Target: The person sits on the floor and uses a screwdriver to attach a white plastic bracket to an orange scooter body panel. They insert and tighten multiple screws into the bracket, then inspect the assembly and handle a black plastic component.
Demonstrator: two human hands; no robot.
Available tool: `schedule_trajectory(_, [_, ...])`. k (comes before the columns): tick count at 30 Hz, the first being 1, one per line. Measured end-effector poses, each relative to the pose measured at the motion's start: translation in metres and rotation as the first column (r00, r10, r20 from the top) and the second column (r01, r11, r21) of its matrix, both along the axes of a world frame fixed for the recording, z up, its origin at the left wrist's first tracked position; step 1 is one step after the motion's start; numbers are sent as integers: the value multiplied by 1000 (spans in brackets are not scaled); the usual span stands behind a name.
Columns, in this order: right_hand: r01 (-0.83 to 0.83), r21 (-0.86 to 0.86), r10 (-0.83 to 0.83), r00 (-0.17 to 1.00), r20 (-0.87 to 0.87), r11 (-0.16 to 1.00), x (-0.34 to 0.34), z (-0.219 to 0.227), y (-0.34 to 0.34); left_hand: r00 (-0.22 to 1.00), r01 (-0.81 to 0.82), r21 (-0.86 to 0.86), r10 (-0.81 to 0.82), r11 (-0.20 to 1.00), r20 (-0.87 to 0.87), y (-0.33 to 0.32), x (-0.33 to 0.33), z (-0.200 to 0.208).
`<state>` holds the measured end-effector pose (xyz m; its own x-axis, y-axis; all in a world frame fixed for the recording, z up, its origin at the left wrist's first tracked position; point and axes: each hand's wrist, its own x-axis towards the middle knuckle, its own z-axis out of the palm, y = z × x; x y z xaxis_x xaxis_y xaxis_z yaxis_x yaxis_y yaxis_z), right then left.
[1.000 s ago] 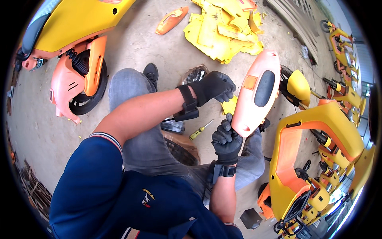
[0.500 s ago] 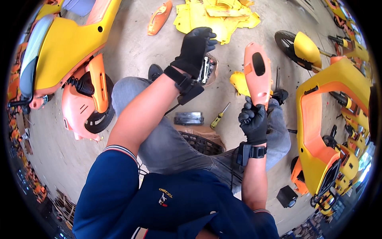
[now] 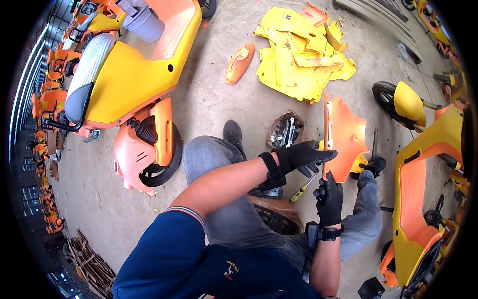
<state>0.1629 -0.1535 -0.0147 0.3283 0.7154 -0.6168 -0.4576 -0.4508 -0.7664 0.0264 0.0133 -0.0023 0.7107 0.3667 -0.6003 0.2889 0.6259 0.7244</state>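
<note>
My right hand [image 3: 328, 200], in a black glove, grips the lower end of an orange plastic body panel [image 3: 347, 137] and holds it raised above the floor. The panel shows a broad flared side with a narrow slotted edge along its left. My left hand [image 3: 301, 155], also gloved, has its fingers stretched out toward that edge, fingertips at or very near it. Just beyond the left hand is a container of small metal hardware [image 3: 287, 130]. Below lies a screwdriver with a yellow handle [image 3: 298, 193], partly covered by the left hand.
Yellow panels [image 3: 294, 55] are piled ahead, beside an orange handle-like part [image 3: 240, 64]. A yellow-orange scooter body [image 3: 134, 79] stands at left, another [image 3: 406, 199] at right. A black wheel [image 3: 386, 99] lies at far right. A black crate [image 3: 279, 222] sits between my legs.
My left hand has come from above the hardware container to the panel's edge. The right hand has turned the panel, its oval opening no longer facing me. The view has shifted leftward.
</note>
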Motion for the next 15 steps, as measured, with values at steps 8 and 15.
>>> schedule_trajectory(8, [-235, 1, 233, 965, 120, 972, 6, 16, 21, 970, -212, 32, 207, 977, 123, 4, -8, -51])
schedule_trajectory(15, [-149, 111, 135, 984, 118, 983, 6, 31, 19, 901, -405, 212, 348, 890, 260, 4, -4, -51])
